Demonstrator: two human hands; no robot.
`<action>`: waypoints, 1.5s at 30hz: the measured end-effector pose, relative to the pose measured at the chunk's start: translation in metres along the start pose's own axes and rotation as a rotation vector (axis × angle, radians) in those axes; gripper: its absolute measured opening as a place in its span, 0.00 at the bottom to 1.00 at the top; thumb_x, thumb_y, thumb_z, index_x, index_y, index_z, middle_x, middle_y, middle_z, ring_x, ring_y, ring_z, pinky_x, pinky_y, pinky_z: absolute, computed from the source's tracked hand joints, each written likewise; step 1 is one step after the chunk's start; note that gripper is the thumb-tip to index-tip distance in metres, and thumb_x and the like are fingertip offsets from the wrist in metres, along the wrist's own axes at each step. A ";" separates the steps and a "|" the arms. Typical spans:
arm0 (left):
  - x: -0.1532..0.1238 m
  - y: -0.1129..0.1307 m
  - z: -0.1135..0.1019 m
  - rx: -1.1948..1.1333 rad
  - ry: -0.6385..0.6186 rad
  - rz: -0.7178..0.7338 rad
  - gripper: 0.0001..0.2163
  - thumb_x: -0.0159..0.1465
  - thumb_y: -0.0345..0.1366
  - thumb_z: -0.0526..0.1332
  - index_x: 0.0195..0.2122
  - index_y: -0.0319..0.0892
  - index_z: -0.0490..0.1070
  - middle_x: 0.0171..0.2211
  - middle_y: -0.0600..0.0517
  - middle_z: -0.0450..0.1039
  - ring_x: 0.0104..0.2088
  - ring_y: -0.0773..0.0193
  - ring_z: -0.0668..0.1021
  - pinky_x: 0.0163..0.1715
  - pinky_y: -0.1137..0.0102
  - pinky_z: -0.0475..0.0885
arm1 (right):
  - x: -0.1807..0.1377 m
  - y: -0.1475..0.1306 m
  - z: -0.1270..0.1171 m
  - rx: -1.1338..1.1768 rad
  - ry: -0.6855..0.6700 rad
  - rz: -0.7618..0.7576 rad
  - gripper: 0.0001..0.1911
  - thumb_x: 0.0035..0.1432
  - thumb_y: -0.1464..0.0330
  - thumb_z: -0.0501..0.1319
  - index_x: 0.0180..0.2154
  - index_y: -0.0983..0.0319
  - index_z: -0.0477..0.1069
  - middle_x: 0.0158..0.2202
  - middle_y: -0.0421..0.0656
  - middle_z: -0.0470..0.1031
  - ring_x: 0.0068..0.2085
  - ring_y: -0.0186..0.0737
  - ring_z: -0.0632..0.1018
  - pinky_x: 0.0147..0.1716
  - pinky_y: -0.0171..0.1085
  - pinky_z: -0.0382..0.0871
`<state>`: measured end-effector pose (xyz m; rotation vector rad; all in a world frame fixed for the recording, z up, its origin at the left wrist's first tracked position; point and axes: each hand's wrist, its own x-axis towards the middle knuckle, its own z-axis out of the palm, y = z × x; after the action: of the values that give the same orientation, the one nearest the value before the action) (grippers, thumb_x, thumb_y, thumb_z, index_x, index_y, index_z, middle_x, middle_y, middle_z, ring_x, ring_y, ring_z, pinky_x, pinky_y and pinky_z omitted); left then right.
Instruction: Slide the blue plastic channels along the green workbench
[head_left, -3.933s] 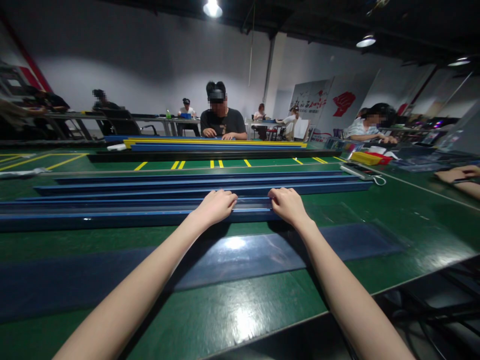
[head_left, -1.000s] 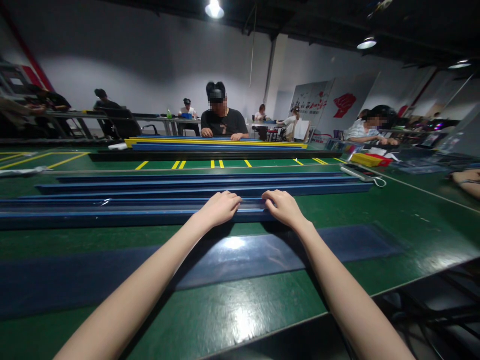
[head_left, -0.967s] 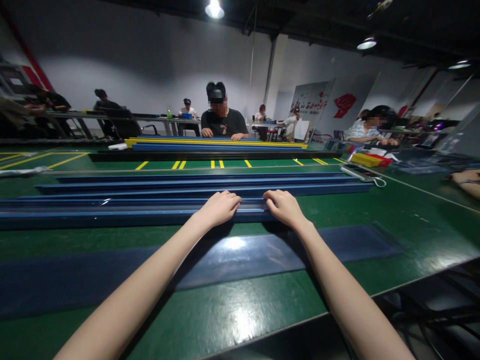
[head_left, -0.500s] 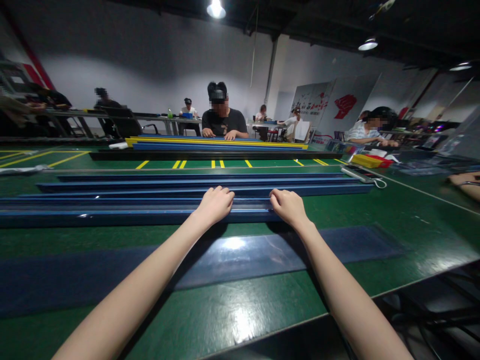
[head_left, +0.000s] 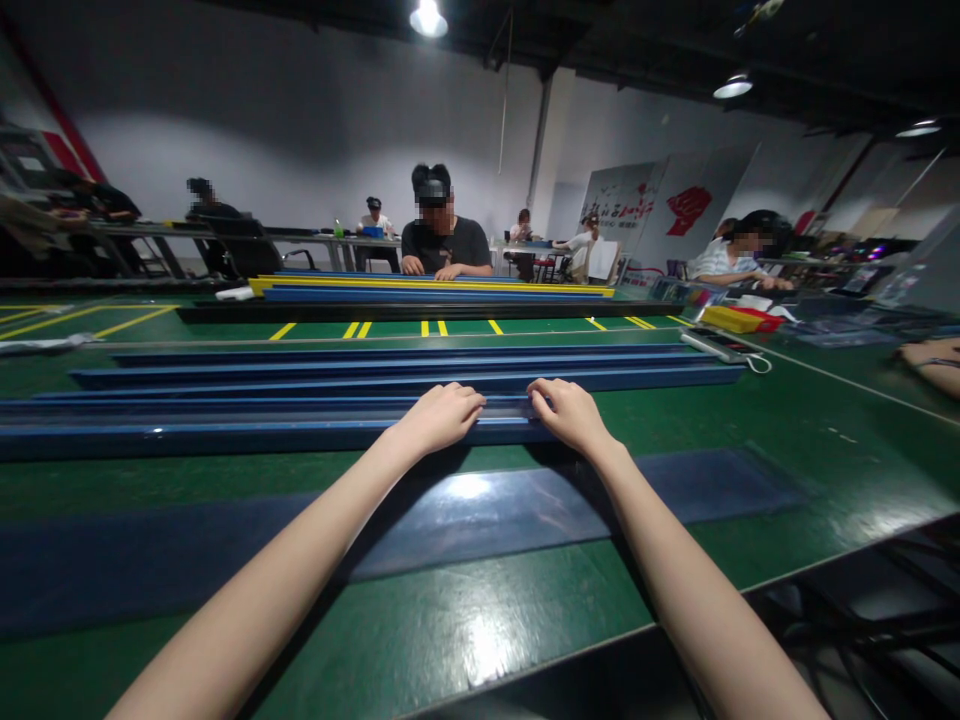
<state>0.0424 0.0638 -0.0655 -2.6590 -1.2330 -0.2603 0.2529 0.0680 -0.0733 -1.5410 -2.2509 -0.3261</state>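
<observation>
Both my hands rest on the nearest of several long blue rails [head_left: 225, 437] that lie side by side across the green table [head_left: 450, 630]. My left hand [head_left: 439, 417] curls its fingers over the rail's top edge. A short gap to the right, my right hand [head_left: 566, 412] grips the same rail with bent fingers. A glossy strip along the rail's top [head_left: 504, 405] shows between the two hands. What the fingertips pinch is too small to make out.
A flat dark blue strip [head_left: 480, 510] lies nearer me on the table. More blue and yellow rails [head_left: 435, 290] lie in front of a seated person [head_left: 442, 235] across the table. A yellow and red tray [head_left: 739, 317] and another person's hand [head_left: 926, 355] are at the right.
In the last half second my hands have drawn slightly closer together on the rail, fingers shifting along its top edge. The rails have not moved.
</observation>
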 end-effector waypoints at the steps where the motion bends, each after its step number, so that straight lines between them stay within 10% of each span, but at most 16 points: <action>1: 0.000 0.000 -0.001 0.004 -0.002 -0.003 0.14 0.65 0.36 0.45 0.43 0.41 0.68 0.43 0.49 0.71 0.44 0.61 0.71 0.42 0.69 0.65 | 0.000 0.002 0.001 0.006 0.025 0.027 0.13 0.58 0.67 0.47 0.36 0.59 0.70 0.32 0.42 0.74 0.35 0.37 0.73 0.34 0.32 0.57; 11: -0.001 0.014 0.005 0.022 0.061 0.069 0.18 0.65 0.46 0.44 0.44 0.41 0.66 0.43 0.48 0.68 0.43 0.62 0.70 0.40 0.69 0.64 | 0.004 0.040 0.018 0.345 0.088 0.453 0.11 0.52 0.65 0.53 0.36 0.61 0.70 0.37 0.44 0.75 0.38 0.39 0.74 0.37 0.35 0.62; 22: 0.000 0.035 0.025 0.187 0.209 0.103 0.09 0.64 0.32 0.49 0.42 0.41 0.66 0.40 0.49 0.69 0.38 0.62 0.71 0.34 0.69 0.63 | 0.001 0.065 0.039 0.777 -0.065 0.491 0.11 0.44 0.63 0.59 0.29 0.63 0.71 0.28 0.41 0.73 0.29 0.35 0.71 0.31 0.33 0.62; 45: 0.006 0.049 0.038 0.205 0.291 0.095 0.12 0.61 0.28 0.52 0.45 0.40 0.66 0.41 0.48 0.70 0.39 0.59 0.71 0.35 0.67 0.65 | -0.013 0.089 0.056 1.327 0.062 0.642 0.16 0.40 0.55 0.61 0.22 0.62 0.67 0.22 0.41 0.68 0.27 0.32 0.70 0.30 0.32 0.64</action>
<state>0.0869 0.0465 -0.1063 -2.3934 -0.9831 -0.4603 0.3297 0.1125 -0.1322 -1.2399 -1.1881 1.0528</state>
